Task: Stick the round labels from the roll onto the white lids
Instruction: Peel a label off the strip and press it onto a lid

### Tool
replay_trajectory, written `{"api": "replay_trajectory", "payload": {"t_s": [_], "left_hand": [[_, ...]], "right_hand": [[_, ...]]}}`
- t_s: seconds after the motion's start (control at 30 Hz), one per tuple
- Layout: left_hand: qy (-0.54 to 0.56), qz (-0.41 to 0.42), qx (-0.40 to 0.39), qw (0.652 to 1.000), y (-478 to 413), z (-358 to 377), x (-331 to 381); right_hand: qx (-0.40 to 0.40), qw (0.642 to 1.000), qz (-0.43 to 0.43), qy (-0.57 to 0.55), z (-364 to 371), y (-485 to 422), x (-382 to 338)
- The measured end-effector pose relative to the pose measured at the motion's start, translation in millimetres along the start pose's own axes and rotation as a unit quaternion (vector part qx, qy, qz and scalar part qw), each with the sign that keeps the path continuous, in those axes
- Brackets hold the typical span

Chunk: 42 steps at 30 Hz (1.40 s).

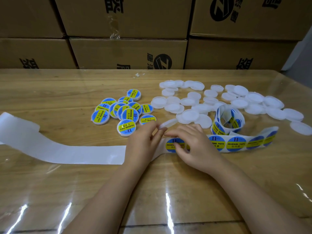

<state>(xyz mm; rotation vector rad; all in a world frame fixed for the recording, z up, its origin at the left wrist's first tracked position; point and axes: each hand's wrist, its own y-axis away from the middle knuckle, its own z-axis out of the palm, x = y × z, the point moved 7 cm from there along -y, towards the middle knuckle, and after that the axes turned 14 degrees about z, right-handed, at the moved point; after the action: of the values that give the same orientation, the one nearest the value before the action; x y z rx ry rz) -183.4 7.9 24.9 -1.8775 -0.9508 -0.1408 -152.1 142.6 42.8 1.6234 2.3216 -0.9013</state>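
Far left of the label roll (228, 121), a bare strip of white backing paper (59, 152) lies flat across the wooden counter (67, 92) (which is under a clear plastic sheet). Nearer the roll, still on its left, a heap of labelled lids (123, 110) shows blue-and-yellow "SOLDERING PASTE" stickers. Just left of the roll, the left hand (145, 139) has its fingers pinched on the edge of a plain white lid (168, 124), held tilted just above the counter and blurred. Beside it, the right hand (190, 141) rests on the label strip (236, 143) that runs out from the roll. Its bent fingers touch the first round label (173, 145), but I cannot tell whether they grip its edge. Behind and to the right of the roll spreads the pile of unlabelled white lids (236, 100). Beyond it all, behind the counter, stand stacked cardboard boxes (128, 53).
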Motion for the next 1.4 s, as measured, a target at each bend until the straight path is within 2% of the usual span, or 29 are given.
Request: {"api": "replay_trajectory", "payload": {"t_s": [0.23, 0.4, 0.73, 0.9, 1.07, 1.2, 1.4], "left_hand": [[-0.065, -0.044, -0.022, 0.997, 0, -8, -9], [-0.166, 0.029, -0.015, 0.986, -5, -14, 7], [0.012, -0.030, -0.097, 0.995, 0, 7, -9], [-0.009, -0.031, -0.153, 0.988, 1, 14, -12], [-0.041, -0.021, -0.166, 0.985, 2, 15, -10], [-0.086, -0.025, -0.169, 0.982, 2, 15, -11], [-0.093, -0.016, -0.177, 0.980, 2, 15, -9]], "right_hand": [[0.040, 0.997, 0.053, 0.024, -9, -3, 12], [0.008, 0.998, 0.060, 0.004, -6, -3, 14], [-0.037, 0.995, 0.069, -0.069, -1, -4, 14], [-0.038, 0.997, 0.039, -0.062, -1, -2, 5], [-0.036, 0.999, -0.015, 0.003, 4, 1, -5], [-0.022, 0.999, -0.022, 0.009, 2, 1, -6], [-0.014, 0.999, -0.034, 0.039, 4, 2, -8]]}}
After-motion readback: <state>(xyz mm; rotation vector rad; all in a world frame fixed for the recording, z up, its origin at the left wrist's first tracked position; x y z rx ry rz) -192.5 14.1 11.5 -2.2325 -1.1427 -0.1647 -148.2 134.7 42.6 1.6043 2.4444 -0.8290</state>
